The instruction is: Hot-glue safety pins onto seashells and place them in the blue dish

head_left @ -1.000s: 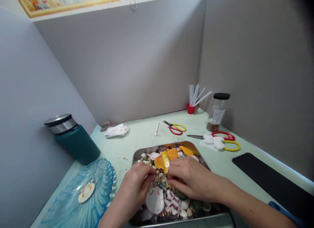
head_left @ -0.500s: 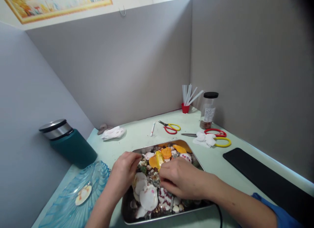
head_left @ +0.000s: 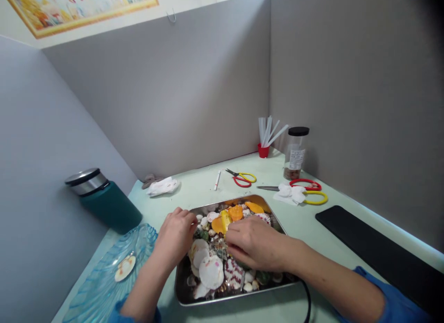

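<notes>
Tray (head_left: 208, 301): metal, heaped with shells (head_left: 211, 272), on table (head_left: 194, 191), between both hands.
Left hand (head_left: 180, 232): at tray's left rim, fingers curled; can't tell if pinching anything.
Right hand (head_left: 253, 243): over tray middle, by yellow piece (head_left: 225, 220); fingers bent, tips hidden, grip unclear; blocks shells beneath.
Left side: blue dish (head_left: 97, 283) with one shell (head_left: 125, 268); teal bottle (head_left: 113, 207) beyond.
Behind tray: white marker (head_left: 217, 180), small scissors (head_left: 237, 174).
Right side: large scissors (head_left: 316, 203) with tissue (head_left: 290, 193), black slab (head_left: 374, 251), lidded jar (head_left: 295, 156).
</notes>
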Demonstrator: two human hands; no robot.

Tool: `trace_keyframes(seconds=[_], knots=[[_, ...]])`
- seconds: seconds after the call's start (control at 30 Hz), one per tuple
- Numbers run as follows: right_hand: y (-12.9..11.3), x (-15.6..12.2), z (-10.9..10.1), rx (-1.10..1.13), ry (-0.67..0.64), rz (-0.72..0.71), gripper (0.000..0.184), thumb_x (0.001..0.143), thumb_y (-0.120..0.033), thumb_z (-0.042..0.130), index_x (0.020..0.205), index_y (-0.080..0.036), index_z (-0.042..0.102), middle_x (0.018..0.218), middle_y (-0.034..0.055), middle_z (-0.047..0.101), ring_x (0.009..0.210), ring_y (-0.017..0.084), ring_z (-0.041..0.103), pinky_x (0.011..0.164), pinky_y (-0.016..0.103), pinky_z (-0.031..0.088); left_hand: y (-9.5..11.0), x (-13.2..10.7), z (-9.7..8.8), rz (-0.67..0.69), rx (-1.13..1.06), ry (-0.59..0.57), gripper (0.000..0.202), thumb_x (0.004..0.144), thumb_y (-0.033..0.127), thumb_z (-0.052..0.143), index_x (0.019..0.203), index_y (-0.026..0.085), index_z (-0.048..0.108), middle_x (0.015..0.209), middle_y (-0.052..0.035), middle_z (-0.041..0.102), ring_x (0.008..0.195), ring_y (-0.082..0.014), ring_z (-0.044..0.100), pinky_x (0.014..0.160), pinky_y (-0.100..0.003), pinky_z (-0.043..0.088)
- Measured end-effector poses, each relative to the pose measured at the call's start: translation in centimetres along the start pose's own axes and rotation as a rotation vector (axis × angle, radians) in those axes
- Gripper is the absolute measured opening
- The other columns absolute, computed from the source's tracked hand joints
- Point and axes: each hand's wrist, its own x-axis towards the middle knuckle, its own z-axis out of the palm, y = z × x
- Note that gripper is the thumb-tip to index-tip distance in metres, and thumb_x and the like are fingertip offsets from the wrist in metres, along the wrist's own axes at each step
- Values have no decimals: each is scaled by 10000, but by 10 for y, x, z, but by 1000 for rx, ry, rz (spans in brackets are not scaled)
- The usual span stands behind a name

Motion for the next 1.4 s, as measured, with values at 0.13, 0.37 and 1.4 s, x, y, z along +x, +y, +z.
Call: trace_keyframes(seconds=[0.13, 0.37, 1.4], knots=[[1, 1, 3, 2, 5, -8, 168, 870, -240, 500, 718, -177, 536, 714, -1, 608, 620, 120, 507, 546, 268, 242, 9, 9, 4, 40, 17, -46, 232, 800, 117, 488, 880, 208, 686, 857, -90, 690, 899, -269, 568, 726, -353, 409], [0, 1, 2, -8, 21, -28, 190, 878, -248, 489, 708, -176, 535, 710, 1, 603, 614, 119, 494, 540, 271, 240, 7, 29, 15, 153, 11, -131, 244, 749, 80, 487, 865, 197, 667, 915, -98, 680, 842, -243, 620, 682, -317, 432], [2, 0, 5, 7, 116, -23, 151, 857, -234, 514, 718, -177, 512, 705, -4, 580, 605, 122, 467, 536, 262, 238, 47, -45, -4, 172, -291, -213, 37, 730, 206, 639, 743, 183, 614, 919, -77, 626, 883, -251, 549, 738, -342, 400]])
